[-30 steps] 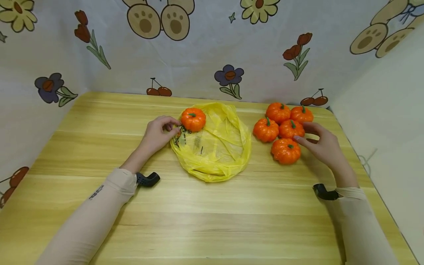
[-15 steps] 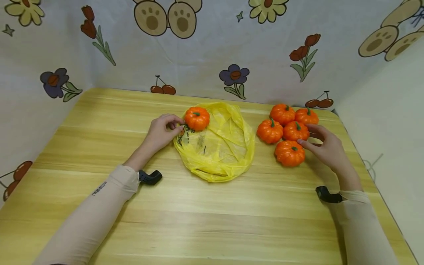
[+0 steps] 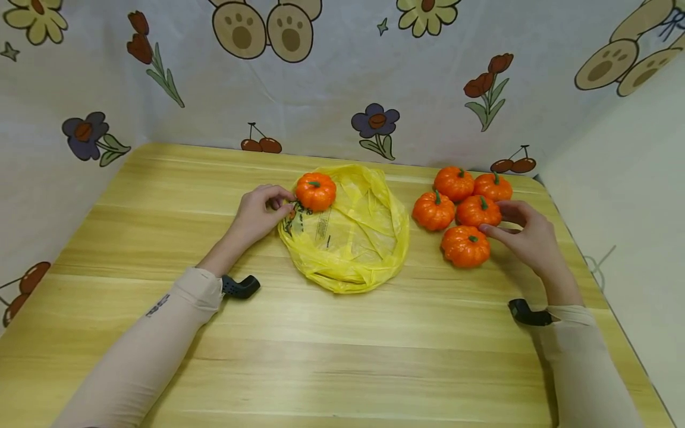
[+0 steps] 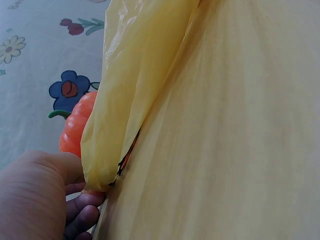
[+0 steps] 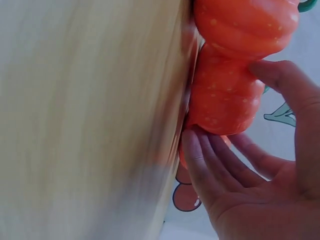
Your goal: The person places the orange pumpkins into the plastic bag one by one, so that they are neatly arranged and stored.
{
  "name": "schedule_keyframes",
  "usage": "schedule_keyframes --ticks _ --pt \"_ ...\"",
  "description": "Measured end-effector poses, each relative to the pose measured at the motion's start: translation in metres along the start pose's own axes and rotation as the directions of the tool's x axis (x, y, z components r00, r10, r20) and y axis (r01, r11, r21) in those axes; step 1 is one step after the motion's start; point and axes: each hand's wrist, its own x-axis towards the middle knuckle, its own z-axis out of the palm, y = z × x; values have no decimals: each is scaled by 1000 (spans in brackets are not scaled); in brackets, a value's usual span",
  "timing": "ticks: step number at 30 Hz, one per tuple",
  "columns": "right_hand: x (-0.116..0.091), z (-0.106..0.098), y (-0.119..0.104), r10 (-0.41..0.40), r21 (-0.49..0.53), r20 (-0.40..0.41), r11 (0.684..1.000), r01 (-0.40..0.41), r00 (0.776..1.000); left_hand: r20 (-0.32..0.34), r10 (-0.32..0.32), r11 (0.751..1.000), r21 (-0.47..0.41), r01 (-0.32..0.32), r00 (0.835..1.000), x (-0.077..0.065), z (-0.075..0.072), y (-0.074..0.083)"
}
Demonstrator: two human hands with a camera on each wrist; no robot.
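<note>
Step in hand: likely taking hold of a glossy orange ribbed pumpkin with green stem [image 3: 478,211], middle of the right-side cluster [image 3: 453,183].
Next move calls for: as I judge it, a firm grip and a lift clear of close neighbours, bag edge steadied.
Right hand [image 3: 527,238]: grip part spread, thumb and fingertips holding that pumpkin from its right side; pumpkin on the bench.
Left hand [image 3: 261,211]: grip nearly closed, pinching the edge of a thin yellow plastic bag [image 3: 364,238].
Lone pumpkin [image 3: 316,191]: also orange, ribbed; at bag's far-left part, inside or on top can't tell.
Pumpkin count: six; five clustered, one at bag.
Bag count: one, on pale wood-grain bench [image 3: 299,356].
</note>
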Motion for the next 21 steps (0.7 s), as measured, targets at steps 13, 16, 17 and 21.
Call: schedule_keyframes --ticks 13,16,17,21 --pt "-3 -6 -12 -19 39 -47 999 21 999 11 -15 1000 -11 15 1000 1 1 0" --pt "-3 -7 -19 -40 47 -59 998 43 997 13 -20 1000 -7 20 1000 0 1 0" --pt "-3 -7 -22 -48 42 -65 998 51 997 12 -20 1000 -4 20 1000 0 1 -1" --pt "-1 -5 -37 -68 28 -80 997 70 994 5 -19 1000 2 19 1000 0 1 -1"
